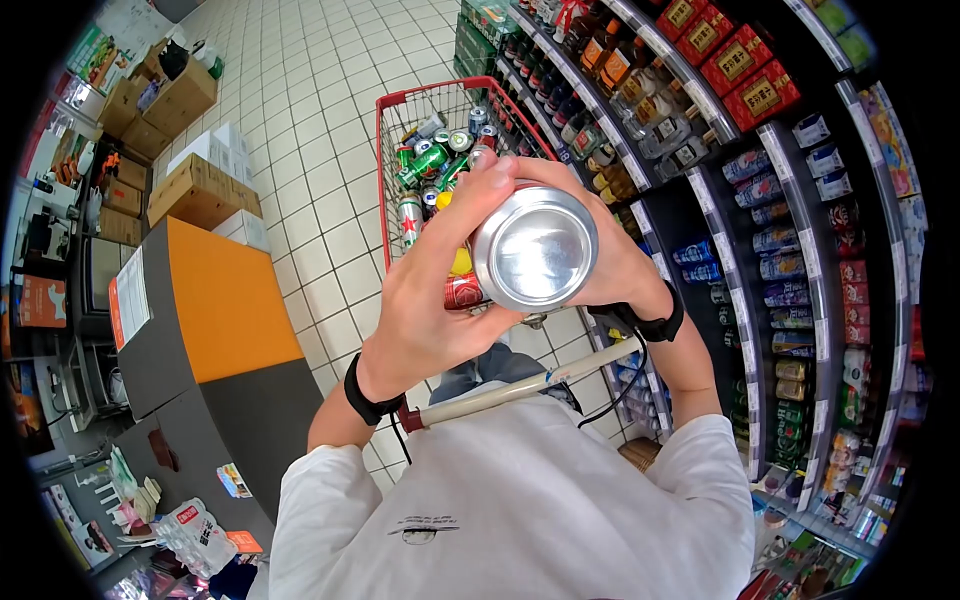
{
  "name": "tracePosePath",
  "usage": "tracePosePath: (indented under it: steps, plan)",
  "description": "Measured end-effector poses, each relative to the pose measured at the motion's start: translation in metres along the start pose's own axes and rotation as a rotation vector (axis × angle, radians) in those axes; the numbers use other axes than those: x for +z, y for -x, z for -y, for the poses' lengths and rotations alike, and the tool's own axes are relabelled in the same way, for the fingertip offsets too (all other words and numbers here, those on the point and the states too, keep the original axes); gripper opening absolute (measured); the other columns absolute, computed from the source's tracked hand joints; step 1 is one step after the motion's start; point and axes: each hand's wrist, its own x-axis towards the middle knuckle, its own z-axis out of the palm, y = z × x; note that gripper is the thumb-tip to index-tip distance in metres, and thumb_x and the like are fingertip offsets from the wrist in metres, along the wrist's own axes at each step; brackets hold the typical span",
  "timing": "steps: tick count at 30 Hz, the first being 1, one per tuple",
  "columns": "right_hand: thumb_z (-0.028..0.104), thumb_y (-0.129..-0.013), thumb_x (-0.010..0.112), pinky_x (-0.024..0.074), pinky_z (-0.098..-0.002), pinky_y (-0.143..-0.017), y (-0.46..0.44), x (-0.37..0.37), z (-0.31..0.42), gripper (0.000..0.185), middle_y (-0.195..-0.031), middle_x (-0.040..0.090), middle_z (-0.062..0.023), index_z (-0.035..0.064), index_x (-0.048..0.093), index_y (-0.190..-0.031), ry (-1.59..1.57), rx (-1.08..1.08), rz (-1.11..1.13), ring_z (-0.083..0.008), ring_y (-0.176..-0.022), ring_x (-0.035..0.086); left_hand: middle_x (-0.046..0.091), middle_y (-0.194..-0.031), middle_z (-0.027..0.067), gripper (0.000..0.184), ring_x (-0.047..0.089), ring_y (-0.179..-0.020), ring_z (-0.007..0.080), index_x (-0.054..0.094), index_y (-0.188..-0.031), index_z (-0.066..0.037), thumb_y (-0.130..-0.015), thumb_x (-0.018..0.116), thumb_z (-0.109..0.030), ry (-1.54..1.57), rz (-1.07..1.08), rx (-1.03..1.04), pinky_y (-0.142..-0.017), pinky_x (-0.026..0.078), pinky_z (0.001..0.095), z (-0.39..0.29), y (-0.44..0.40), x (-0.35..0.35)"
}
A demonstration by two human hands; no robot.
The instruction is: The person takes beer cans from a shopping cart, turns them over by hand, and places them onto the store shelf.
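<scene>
Between my two hands, raised close to the camera, is a drink can (536, 250) with its silver end facing me. My left hand (430, 265) curls its fingers and thumb around the can's left side. Wrapped around the right side is my right hand (612, 245). The can hides part of the right hand's fingers and its own printed side. Beyond the hands stands a red-rimmed shopping cart (440, 90) holding several cans and bottles, among them a green can (424, 166) and a red can (463, 292) near the left palm.
The cart's pale handle bar (530, 385) crosses just in front of my body. Shelves (735, 290) of drinks line the right side. An orange and grey counter (225, 300) stands at left, with cardboard boxes (190, 195) behind it. Tiled floor (320, 120) runs between them.
</scene>
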Motion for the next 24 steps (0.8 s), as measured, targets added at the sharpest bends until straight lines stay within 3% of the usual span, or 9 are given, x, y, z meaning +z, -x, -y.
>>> tracePosePath:
  steps: [5, 7, 8, 10, 14, 19, 21, 22, 24]
  plan:
    - [0.008, -0.064, 0.087, 0.0492, -0.0406, -0.100, 0.000, -0.008, 0.004, 0.092, -0.135, 0.057, -0.0173, 0.0041, 0.040, -0.143, 0.014, 0.039, 0.027, -0.0341, -0.121, 0.060, 0.053, -0.143, 0.0215, 0.084, 0.052, -0.133, 0.0370, 0.045, -0.141, 0.000, -0.068, 0.086, -0.001, -0.035, 0.002, 0.003, -0.110, 0.044, 0.0405, 0.001, -0.001, -0.001]
    - [0.010, -0.065, 0.088, 0.0488, -0.0407, -0.101, 0.002, -0.009, 0.001, 0.093, -0.135, 0.056, -0.0179, 0.0032, 0.039, -0.144, 0.008, 0.105, 0.051, -0.0341, -0.122, 0.060, 0.050, -0.143, 0.0229, 0.091, 0.052, -0.132, 0.0289, 0.038, -0.144, 0.007, -0.069, 0.090, -0.004, 0.038, 0.029, -0.116, -0.112, 0.042, 0.0410, 0.004, -0.004, -0.002]
    - [0.013, -0.065, 0.088, 0.0484, -0.0405, -0.101, 0.003, -0.008, -0.004, 0.093, -0.134, 0.056, -0.0185, 0.0023, 0.038, -0.144, 0.032, 0.121, 0.013, -0.0337, -0.121, 0.060, 0.050, -0.143, 0.0229, 0.091, 0.052, -0.132, 0.0289, 0.038, -0.144, 0.007, -0.069, 0.090, -0.004, 0.039, 0.030, -0.119, -0.112, 0.042, 0.0410, 0.008, -0.006, -0.001]
    - [0.020, -0.068, 0.089, 0.0477, -0.0395, -0.102, 0.002, -0.006, -0.011, 0.096, -0.133, 0.057, -0.0206, -0.0011, 0.035, -0.145, 0.046, 0.125, -0.031, -0.0320, -0.120, 0.060, 0.061, -0.129, 0.0192, 0.086, 0.062, -0.119, 0.0264, 0.043, -0.142, 0.004, -0.070, 0.090, -0.007, 0.274, -0.113, -0.194, -0.100, 0.053, 0.0377, 0.022, -0.012, 0.001]
    - [0.020, -0.068, 0.089, 0.0509, -0.0372, -0.096, 0.004, -0.007, -0.033, 0.092, -0.125, 0.062, -0.0203, -0.0043, 0.041, -0.142, -0.005, 0.201, -0.080, -0.0288, -0.112, 0.065, 0.063, -0.125, 0.0159, 0.084, 0.063, -0.116, 0.0233, 0.042, -0.142, 0.005, -0.074, 0.089, -0.012, 0.305, -0.114, -0.329, -0.096, 0.055, 0.0376, 0.050, -0.016, 0.010]
    - [0.022, -0.070, 0.086, 0.0542, -0.0350, -0.088, 0.009, -0.008, -0.086, 0.075, -0.110, 0.069, -0.0181, -0.0054, 0.052, -0.131, 0.010, 0.454, -0.090, -0.0241, -0.099, 0.070, 0.060, -0.128, 0.0217, 0.076, 0.060, -0.119, 0.0250, 0.042, -0.141, 0.006, -0.084, 0.082, -0.022, 0.331, -0.122, -0.558, -0.094, 0.055, 0.0379, 0.102, -0.012, 0.023]
    - [0.026, -0.070, 0.085, 0.0562, -0.0359, -0.083, 0.017, -0.006, -0.132, 0.066, -0.102, 0.072, -0.0171, -0.0038, 0.057, -0.122, 0.130, 0.716, -0.142, -0.0240, -0.091, 0.071, 0.056, -0.135, 0.0248, 0.071, 0.058, -0.122, 0.0293, 0.042, -0.141, 0.006, -0.089, 0.076, -0.026, 0.071, -0.154, -0.642, -0.099, 0.051, 0.0399, 0.115, -0.004, 0.019]
    - [0.026, -0.070, 0.085, 0.0562, -0.0359, -0.083, 0.020, -0.006, -0.147, 0.066, -0.102, 0.072, -0.0171, -0.0038, 0.057, -0.122, 0.130, 0.718, -0.137, -0.0240, -0.091, 0.071, 0.056, -0.135, 0.0248, 0.071, 0.058, -0.122, 0.0293, 0.042, -0.141, 0.006, -0.089, 0.076, -0.026, 0.072, -0.158, -0.646, -0.099, 0.051, 0.0399, 0.120, 0.003, 0.011]
    - [0.029, -0.067, 0.086, 0.0578, -0.0368, -0.078, 0.025, -0.005, -0.179, 0.058, -0.099, 0.072, -0.0172, -0.0025, 0.063, -0.110, -0.036, 1.016, -0.156, -0.0251, -0.084, 0.072, 0.053, -0.136, 0.0297, 0.077, 0.055, -0.125, 0.0376, 0.042, -0.141, 0.007, -0.088, 0.073, -0.039, -0.392, 0.148, -0.684, -0.103, 0.047, 0.0444, 0.132, 0.023, -0.012]
